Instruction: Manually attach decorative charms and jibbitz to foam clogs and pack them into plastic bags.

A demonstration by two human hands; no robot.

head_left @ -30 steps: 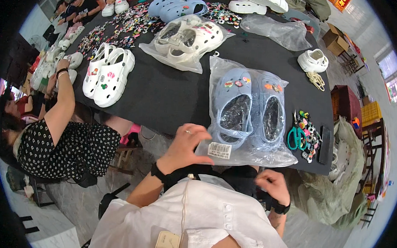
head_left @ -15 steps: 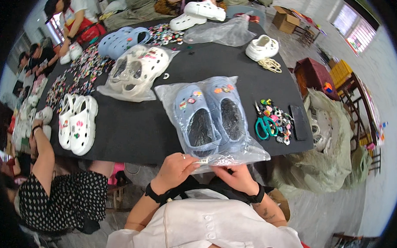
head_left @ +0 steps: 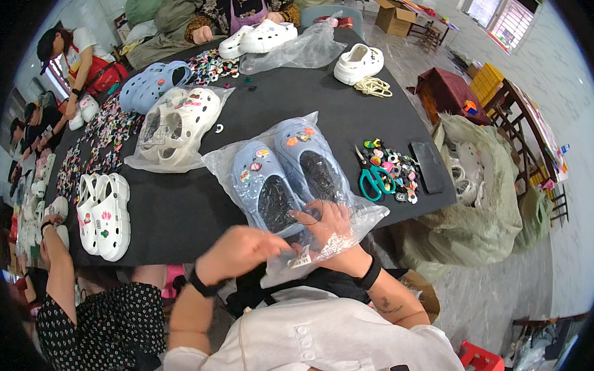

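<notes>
- Our left hand [head_left: 237, 254] is a blur at the bag's [head_left: 368, 218] near edge; can't tell if its fingers are pinching plastic
- Our right hand [head_left: 331, 228] is under the plastic, fingers spread wide at the clogs' heels
- Blue clogs [head_left: 290, 160] are in that bag, on the table [head_left: 169, 226]
- Scissors [head_left: 370, 170] and charms [head_left: 409, 172] sit right of us
- Bagged white clogs [head_left: 180, 127] lie farther off, left

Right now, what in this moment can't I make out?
In the head view:
Left hand: blurred; its fingertips' grip on the clear plastic bag is unclear.
Blue clogs: heels partly hidden by the right hand and creased plastic.
Bag label: print too small and tilted.
Far co-worker: head mostly cut off by the top edge.
</notes>
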